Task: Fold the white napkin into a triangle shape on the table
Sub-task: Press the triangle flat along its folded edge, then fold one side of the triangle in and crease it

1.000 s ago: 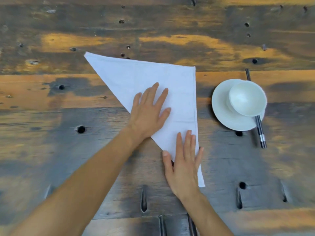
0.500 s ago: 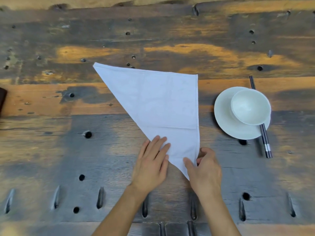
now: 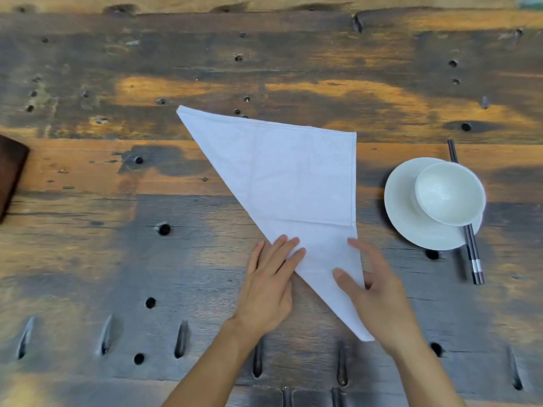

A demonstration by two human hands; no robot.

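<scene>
- While there's just the one head view, it shows plenty: the white napkin lies flat on the wooden table, already folded into a triangle, long edge running from the far left corner down to a point near the person.
- Left hand is flat and open, fingers together-ish, fingertips resting on the napkin's slanted edge near the lower point.
- Right hand is open too, fingers loosely spread; thumb lies on the cloth and the rest of the hand sits over the napkin's right edge. Can't tell if it's pinching the edge or only touching it.
- Off to the right, well apart from the napkin, a white bowl sits on a white saucer.
- Dark chopsticks poke out from under that saucer, both ends showing.
- Some dark brown object peeks in at the left edge, too cropped to identify.
</scene>
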